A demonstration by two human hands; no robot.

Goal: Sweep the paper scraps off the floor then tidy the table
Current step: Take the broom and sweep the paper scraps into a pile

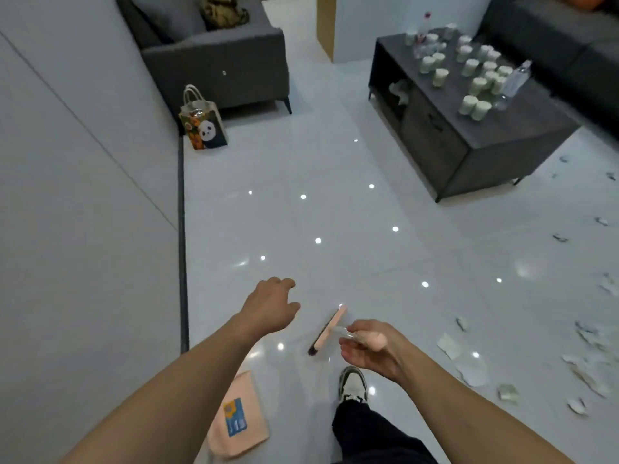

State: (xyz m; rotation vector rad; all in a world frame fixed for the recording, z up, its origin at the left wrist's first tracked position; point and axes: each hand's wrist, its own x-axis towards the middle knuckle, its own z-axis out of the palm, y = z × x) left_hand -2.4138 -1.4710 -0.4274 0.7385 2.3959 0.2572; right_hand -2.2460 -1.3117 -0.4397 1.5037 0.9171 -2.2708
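Right hand [366, 346] gripped broom handle [345, 332]; left hand [273, 304] hung open. Risk: 1-handed sweep scatters paper scraps [469, 363] under the table [469, 128].

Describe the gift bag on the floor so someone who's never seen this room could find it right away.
Start at the dark grey sofa against the left wall. At its near corner, where wall meets floor, a small paper bag stands upright with two white rope handles. It is the only bag in the room, and its front shows a black-and-white panda beside orange flowers.
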